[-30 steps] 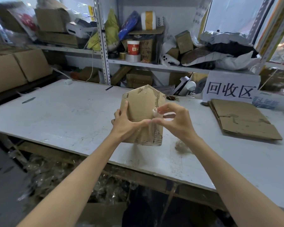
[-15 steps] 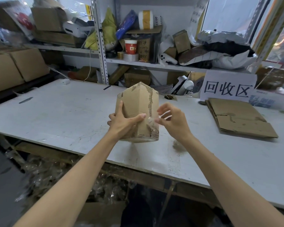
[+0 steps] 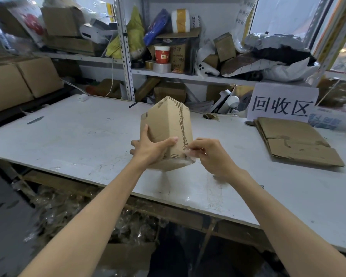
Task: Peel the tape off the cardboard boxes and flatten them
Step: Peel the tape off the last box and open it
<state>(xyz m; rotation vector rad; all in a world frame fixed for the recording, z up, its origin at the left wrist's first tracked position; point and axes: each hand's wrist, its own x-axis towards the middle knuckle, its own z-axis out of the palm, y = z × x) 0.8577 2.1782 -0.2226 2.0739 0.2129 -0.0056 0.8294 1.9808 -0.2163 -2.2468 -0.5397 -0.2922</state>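
1. Head view looks down on a small cardboard box held in the air over the near part of a white table, with one corner edge turned toward the camera.
2. The left hand grips the box low on its left side. The thumb lies across the front face and the fingers are curled round the far side.
3. The right hand is at the box's lower right corner, where thumb and forefinger pinch a scrap of clear tape. The scrap looks crumpled, and its other end is on the box's corner.
4. A row of dark marks runs down the box's front edge.
5. A stack of flattened cardboard lies on the right of the table, well apart from the box.
6. A white sign with large dark characters stands just behind that stack.
7. A shelf behind the table carries boxes, bags, tape rolls and a red and white cup.
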